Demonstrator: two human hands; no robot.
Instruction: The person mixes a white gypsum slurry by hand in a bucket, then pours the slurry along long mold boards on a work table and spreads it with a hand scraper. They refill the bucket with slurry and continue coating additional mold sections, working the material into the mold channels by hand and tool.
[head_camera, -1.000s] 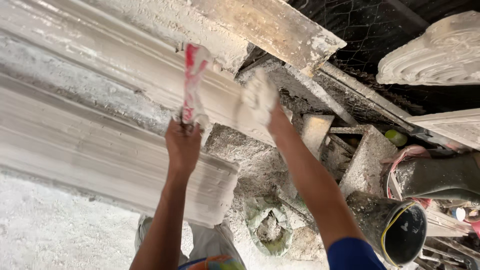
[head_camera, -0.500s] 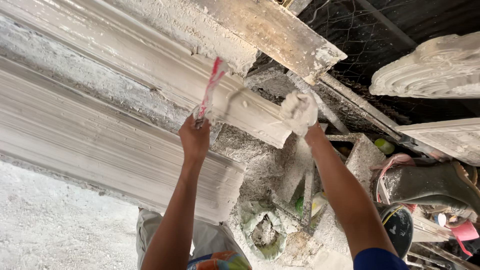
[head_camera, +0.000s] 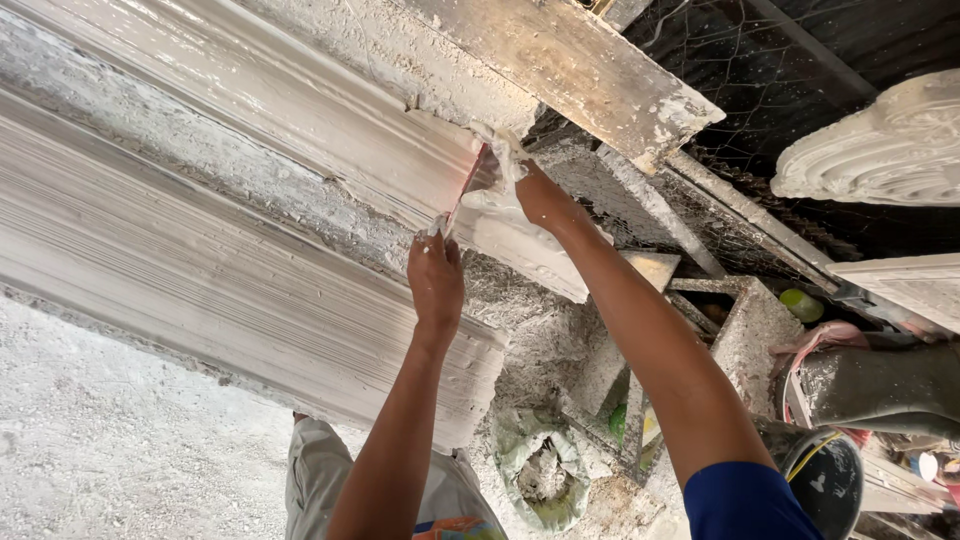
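A thin red-edged scraper blade (head_camera: 462, 195) is gripped in the closed left hand (head_camera: 435, 283) against the long white moulded plaster cornice (head_camera: 300, 120), wet plaster pressed there by the closed right hand (head_camera: 535, 195), end face unsmoothed.

At lower centre we see a plaster-caked green sack (head_camera: 540, 470); at right, a black bucket (head_camera: 830, 480) and an ornate white casting (head_camera: 880, 150).
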